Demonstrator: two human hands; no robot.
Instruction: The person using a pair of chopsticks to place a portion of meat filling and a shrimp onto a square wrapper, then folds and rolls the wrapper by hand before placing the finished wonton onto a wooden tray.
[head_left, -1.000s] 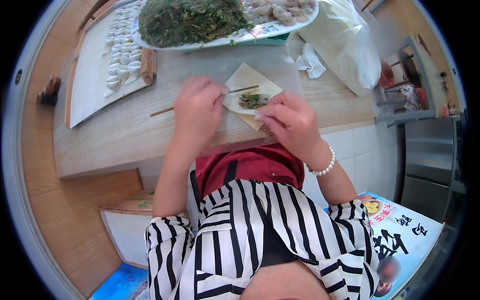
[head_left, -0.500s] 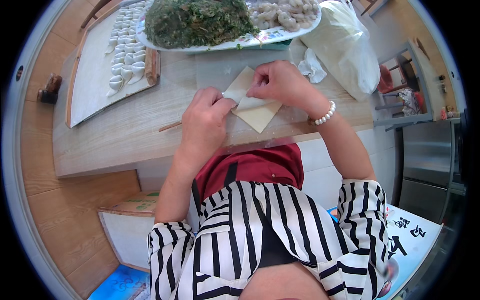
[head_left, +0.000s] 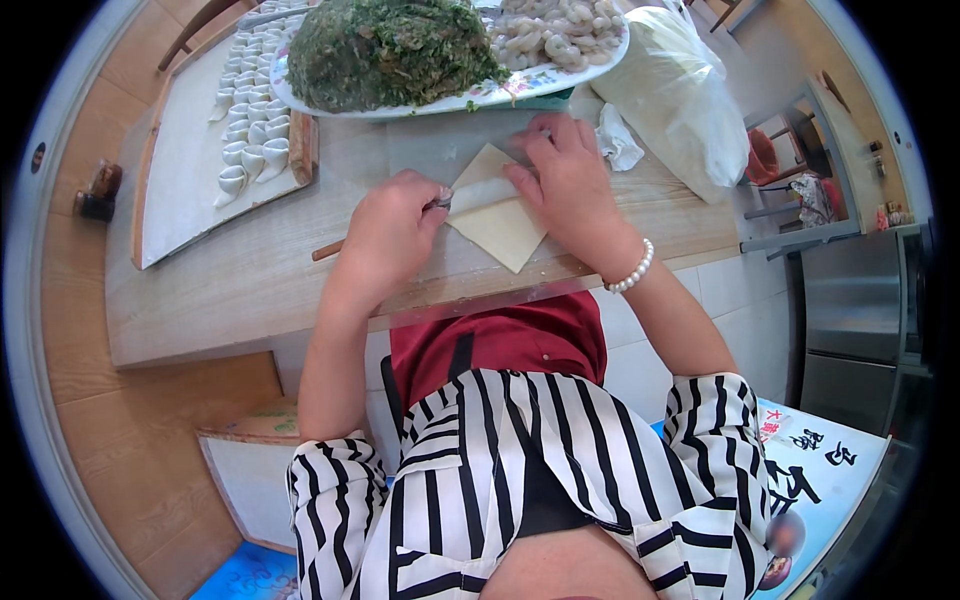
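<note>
A stack of square, pale yellow dough sheets (head_left: 503, 236) lies cornerwise on the table in front of me. Across it runs a white dough roll (head_left: 478, 196), apparently a sheet wound round a thin wooden rolling pin (head_left: 327, 249), whose bare end sticks out past my left wrist. My left hand (head_left: 392, 230) is closed on the pin at the roll's left end, thumb against the fingers. My right hand (head_left: 578, 190), a pearl bracelet at its wrist, curls over the roll's right end. The pin's right end is hidden under it.
Behind the sheets stands an oval plate (head_left: 420, 108) with a green chopped filling (head_left: 385, 55) and peeled shrimp (head_left: 560, 32). To the left, a wood-edged tray (head_left: 180, 190) bears rows of folded dumplings (head_left: 250, 130). A crumpled white cloth (head_left: 618, 138) and plastic bag (head_left: 680, 100) lie right.
My right hand has let go of the sheet's pinched edge and moved right and lower onto the roll. The dough now lies rolled round the pin. My left hand shifted slightly left.
</note>
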